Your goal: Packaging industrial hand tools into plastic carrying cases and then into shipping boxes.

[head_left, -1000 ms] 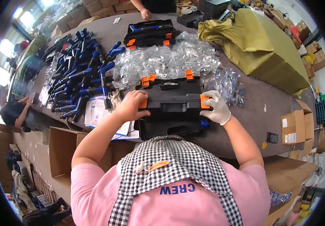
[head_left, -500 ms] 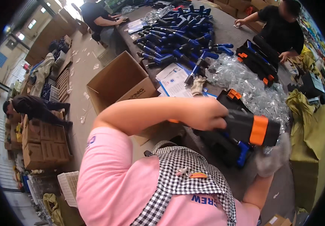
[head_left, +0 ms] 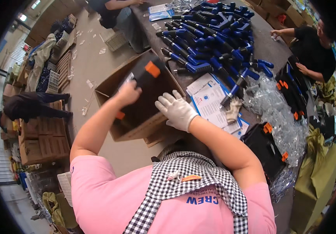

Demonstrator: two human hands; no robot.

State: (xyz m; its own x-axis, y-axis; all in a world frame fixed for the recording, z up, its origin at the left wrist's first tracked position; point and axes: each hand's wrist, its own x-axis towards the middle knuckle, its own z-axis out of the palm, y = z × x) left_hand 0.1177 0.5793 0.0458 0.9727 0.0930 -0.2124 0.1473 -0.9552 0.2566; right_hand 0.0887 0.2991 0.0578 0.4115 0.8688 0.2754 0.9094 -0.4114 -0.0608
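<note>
My bare left hand (head_left: 129, 94) is closed on the handle side of a black plastic case (head_left: 140, 74) with orange latches. The case is tilted inside the mouth of a cardboard box (head_left: 136, 132), and its lower part is hidden in the shadow there. My right hand (head_left: 177, 112), in a pale glove, has its fingers spread at the box's right rim and holds nothing. Printed sheets (head_left: 209, 99) lie on the table just beyond it. Another black case with orange latches (head_left: 265, 150) lies closed on the table, right of my right arm.
A big heap of blue-and-black tools (head_left: 214, 39) covers the far table. Crumpled clear plastic bags (head_left: 271, 113) and a loose glove (head_left: 234, 110) lie nearer. One co-worker (head_left: 312, 54) handles a case at the right. Others stand at the far left and by stacked cartons (head_left: 45, 136).
My left hand has carried the black case leftward from above the table into the cardboard box. My gloved right hand has come off the case and across to the box rim.
</note>
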